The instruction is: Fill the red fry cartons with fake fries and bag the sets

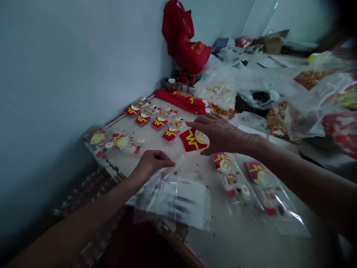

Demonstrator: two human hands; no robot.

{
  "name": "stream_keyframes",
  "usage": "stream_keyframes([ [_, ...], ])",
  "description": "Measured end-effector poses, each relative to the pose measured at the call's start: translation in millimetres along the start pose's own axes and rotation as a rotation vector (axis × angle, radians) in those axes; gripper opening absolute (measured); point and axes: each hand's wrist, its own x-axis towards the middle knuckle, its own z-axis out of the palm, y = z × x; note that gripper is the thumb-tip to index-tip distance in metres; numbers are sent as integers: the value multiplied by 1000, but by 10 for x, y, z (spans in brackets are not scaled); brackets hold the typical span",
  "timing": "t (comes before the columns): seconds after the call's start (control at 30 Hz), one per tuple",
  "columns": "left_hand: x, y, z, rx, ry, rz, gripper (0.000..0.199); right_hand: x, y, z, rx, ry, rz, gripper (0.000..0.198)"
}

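Note:
Between the thumb and fingers of my left hand (153, 162) the edge of a clear plastic bag (163, 184) is pinched, near the table's front edge. The bag hangs over a stack of clear bags (192, 206). My right hand (223, 133) is spread with fingers apart, at the right side of a red fries-box piece (189, 140) with a yellow zigzag and a cream top. Whether its fingertips touch that piece I cannot tell. Beyond it, several similar smaller red pieces (160, 123) lie in a row with tiny food-shaped pieces beside them.
Filled clear bags (240, 178) lie under my right forearm, and more filled bags (120, 141) at the left edge. Flat red printed packaging (181, 99) lies behind the row. Large plastic bags of small parts (279, 115) crowd the right. A red tote bag (185, 44) stands against the wall.

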Motion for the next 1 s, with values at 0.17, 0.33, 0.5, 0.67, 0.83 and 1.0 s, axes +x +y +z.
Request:
stream_keyframes([
  [0.17,-113,73,102,66,-148,23,37,-305,-435,20,-140,23,64,99],
  [0.33,-54,81,181,-37,-178,31,50,-490,-762,67,-82,107,171,99],
  [0.5,-6,120,138,-117,-142,161,47,-594,-805,115,18,74,130,98],
  [0.67,68,177,102,-48,-201,69,44,-626,-619,217,221,-103,-53,97],
  [0.83,140,203,100,-9,-301,-106,47,-600,-494,233,301,-164,-109,99],
  [1.0,109,265,66,87,-551,-64,46,-649,-677,148,200,-167,-115,93],
])
